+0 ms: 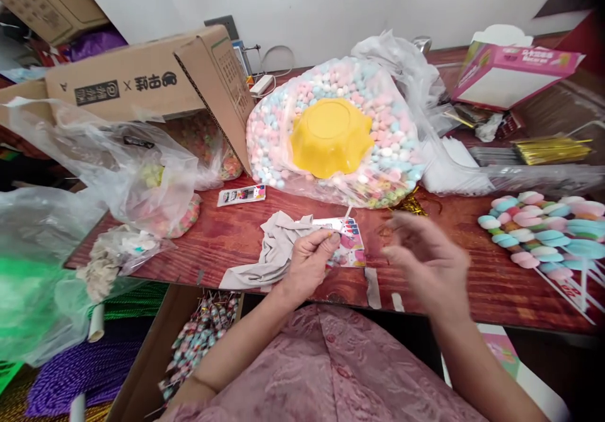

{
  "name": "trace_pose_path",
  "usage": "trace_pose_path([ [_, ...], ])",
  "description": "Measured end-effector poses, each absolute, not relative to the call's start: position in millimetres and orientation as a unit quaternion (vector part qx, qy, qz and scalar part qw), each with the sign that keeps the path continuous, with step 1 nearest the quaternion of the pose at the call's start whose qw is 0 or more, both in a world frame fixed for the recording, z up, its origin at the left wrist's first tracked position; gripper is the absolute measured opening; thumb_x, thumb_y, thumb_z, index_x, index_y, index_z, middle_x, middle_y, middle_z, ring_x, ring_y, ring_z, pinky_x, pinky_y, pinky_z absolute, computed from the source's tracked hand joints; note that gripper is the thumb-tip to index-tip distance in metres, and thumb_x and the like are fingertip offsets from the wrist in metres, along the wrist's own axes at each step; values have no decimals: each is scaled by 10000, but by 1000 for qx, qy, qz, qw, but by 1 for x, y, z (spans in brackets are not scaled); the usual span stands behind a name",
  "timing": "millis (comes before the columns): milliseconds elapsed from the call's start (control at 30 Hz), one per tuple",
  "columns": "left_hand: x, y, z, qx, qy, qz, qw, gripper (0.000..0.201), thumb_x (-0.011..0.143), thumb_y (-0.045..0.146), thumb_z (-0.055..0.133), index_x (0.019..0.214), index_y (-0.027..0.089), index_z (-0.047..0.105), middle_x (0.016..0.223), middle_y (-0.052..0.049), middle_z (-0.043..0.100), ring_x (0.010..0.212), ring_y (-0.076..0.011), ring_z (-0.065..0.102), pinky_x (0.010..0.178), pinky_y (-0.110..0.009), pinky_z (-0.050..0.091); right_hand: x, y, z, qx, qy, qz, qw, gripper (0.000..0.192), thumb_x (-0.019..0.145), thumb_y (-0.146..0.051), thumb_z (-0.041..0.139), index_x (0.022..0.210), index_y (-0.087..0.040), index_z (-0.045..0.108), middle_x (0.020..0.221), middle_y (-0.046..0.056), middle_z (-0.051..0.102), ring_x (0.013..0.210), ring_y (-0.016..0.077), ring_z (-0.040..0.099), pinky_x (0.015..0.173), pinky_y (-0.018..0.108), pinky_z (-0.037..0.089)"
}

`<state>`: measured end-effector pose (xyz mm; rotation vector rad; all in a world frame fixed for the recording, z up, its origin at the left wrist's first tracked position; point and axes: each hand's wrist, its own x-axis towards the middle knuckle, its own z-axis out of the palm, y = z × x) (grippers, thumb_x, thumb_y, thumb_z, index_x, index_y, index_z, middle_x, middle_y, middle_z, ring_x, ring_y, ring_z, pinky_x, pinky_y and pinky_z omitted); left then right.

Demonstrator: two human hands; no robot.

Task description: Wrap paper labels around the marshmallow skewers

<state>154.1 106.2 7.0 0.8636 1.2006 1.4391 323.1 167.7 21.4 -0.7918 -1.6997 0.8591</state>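
Printed paper label card [347,240] at the red-brown wooden bench's [472,283] near edge.
Our left hand [309,263] pinches it; our right hand [425,264] hovers spread, blurred.

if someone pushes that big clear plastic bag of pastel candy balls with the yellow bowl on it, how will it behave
The big clear plastic bag of pastel candy balls looks full, so probably heavy, more likely to slump than slide. Its thin film seems floppy. The upturned yellow plastic bowl resting on top might slip off.

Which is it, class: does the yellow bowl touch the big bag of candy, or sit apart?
Touching: the head view shows the yellow bowl upside down on the bag of candy.
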Motion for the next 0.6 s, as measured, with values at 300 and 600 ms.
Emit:
trace_pose_path([
  [300, 167, 98, 22, 414, 486, 527, 562, 339, 896, 477, 612, 967, 172, 741, 856, -34, 658, 787, -126, 574, 791, -221, 461, 301, 150, -1, -290, -735, 308, 530, 132, 873, -99, 609, 867, -208, 684, 811, 21, 656, 722, 130, 617, 639, 255, 490],
  [600, 124, 118, 12, 319, 347, 313, 825, 440, 724, 515, 777, 801, 98, 660, 714, -78, 651, 544, -101, 552, 521, -222, 404, 294, 150, -12, -232, -712, 340, 568, 147, 858, -90, 628, 836, -230, 668, 766, 1, 646, 677, 132, 611, 603, 267, 493],
])
